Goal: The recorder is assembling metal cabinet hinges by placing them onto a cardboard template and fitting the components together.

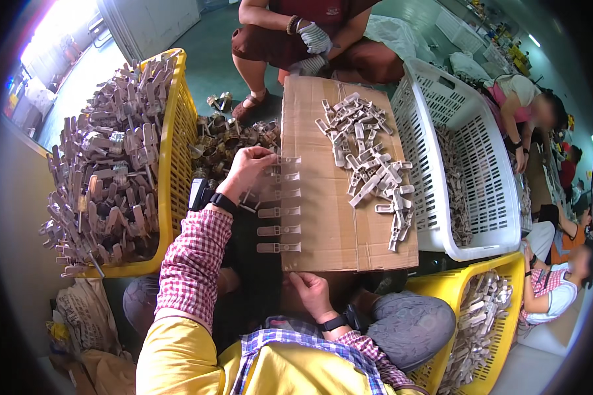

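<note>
A sheet of brown cardboard (329, 217) lies across my lap. Several flat grey metal clips (278, 212) are slid onto its left edge in a column. My left hand (244, 170) pinches the top clip (284, 160) of that column at the cardboard's edge. My right hand (310, 291) grips the cardboard's near edge from below. A loose heap of the same grey clips (369, 161) rests on the cardboard's far right part.
A yellow crate (178, 138) piled with metal parts stands at my left, a white basket (441, 131) at my right, another yellow crate (507, 270) at lower right. Round metal fittings (227, 141) lie on the floor. A gloved person squats opposite; others sit at right.
</note>
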Demonstrator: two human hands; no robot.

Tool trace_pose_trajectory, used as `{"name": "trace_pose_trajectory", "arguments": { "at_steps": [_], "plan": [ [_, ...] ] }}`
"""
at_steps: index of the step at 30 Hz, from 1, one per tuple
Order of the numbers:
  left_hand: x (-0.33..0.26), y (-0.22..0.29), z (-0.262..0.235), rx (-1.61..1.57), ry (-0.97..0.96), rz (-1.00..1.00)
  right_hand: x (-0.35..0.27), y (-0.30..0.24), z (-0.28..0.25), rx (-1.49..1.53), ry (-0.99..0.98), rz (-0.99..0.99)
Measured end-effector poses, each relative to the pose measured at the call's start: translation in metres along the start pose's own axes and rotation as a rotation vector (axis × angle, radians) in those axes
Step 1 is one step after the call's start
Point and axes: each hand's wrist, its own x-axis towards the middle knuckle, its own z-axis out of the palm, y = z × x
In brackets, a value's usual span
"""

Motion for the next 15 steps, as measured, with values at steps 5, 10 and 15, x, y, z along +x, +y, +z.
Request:
{"name": "trace_pose_trajectory", "arguments": {
  "at_steps": [5, 10, 15],
  "plan": [
    [-0.006, 0.006, -0.003, -0.11, -0.03, 0.011, 0.0, -0.003, 0.001, 0.015, -0.001, 0.0],
    [-0.005, 0.001, 0.002, -0.108, -0.018, 0.065, 0.0, 0.001, 0.001, 0.017, 0.0, -0.005],
    [-0.001, -0.009, -0.001, -0.081, 0.001, 0.035, 0.0, -0.001, 0.001, -0.014, 0.003, -0.02]
  ]
}}
